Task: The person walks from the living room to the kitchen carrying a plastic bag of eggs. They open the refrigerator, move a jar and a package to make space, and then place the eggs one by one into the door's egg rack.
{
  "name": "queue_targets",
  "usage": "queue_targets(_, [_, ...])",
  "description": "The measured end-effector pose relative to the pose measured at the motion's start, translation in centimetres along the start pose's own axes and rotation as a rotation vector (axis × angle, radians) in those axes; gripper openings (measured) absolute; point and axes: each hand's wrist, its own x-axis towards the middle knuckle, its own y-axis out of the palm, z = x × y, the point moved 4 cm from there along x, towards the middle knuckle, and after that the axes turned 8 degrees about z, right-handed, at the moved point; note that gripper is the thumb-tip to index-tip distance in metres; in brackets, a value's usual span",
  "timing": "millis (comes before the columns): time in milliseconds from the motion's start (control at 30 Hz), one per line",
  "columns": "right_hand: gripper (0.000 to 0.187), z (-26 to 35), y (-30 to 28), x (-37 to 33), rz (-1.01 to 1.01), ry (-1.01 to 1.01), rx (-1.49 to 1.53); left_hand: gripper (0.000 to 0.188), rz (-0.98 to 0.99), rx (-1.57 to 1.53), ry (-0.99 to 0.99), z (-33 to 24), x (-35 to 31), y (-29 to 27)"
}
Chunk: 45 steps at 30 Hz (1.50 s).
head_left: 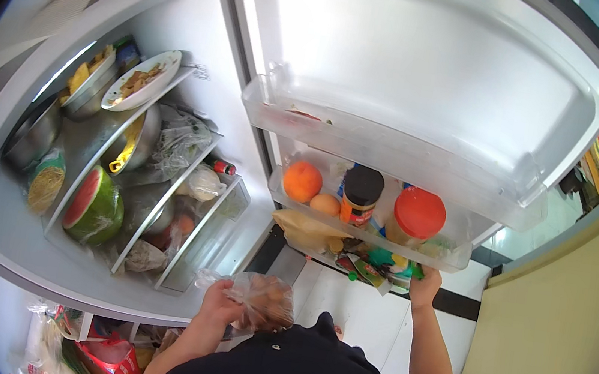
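In my left hand is a see-through plastic bag of brown, rounded things, possibly eggs, held in front of my body. My right hand reaches to the lowest part of the open fridge door, its fingers closed at a green packet; what exactly they grip is hard to make out. Just above that hand, the door shelf carries a red-lidded jar, a black-lidded jar, an egg and an orange fruit. Colourful packets crowd below it.
At left the fridge stands open, with a cut watermelon, a plate of food, metal bowls and bagged food on its shelves. An upper door rack juts out. Bags lie low at the left. A pale yellow panel rises at right.
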Motion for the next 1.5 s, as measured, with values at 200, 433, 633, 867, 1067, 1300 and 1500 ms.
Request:
queue_targets(200, [0.043,0.9,-1.4,-0.8,0.228,0.041,-0.023,0.043,0.08,-0.061,-0.033,-0.2,0.6,-0.1])
queue_targets(433, [0.033,10.4,-10.7,-4.1,1.012,-0.069,-0.201,0.044,0.244,0.422,0.077,-1.6,2.9,-3.5])
queue_targets(633, [0.008,29.5,-17.4,5.3,0.468,-0.56,0.323,0.045,0.17,-0.011,-0.053,-0.2,-0.9,0.9])
queue_targets(867, [0.027,37.1,-13.3,17.1,0.649,-0.842,-0.188,0.042,0.181,-0.056,0.044,0.2,-1.8,1.5])
queue_targets(1067, [0.028,38.0,-10.6,18.3,0.905,-0.783,-0.184,0.038,0.15,-0.063,0.002,0.0,-1.6,-0.2])
queue_targets(1300, [0.015,38.3,-8.9,19.2,0.756,-0.845,-0.322,0.04,0.188,-0.057,-0.009,-0.7,-1.1,-1.5])
queue_targets(1500, [0.015,38.1,-8.6,19.9,0.787,-0.851,-0.347,0.041,0.251,0.001,0.093,-1.0,-4.5,3.0])
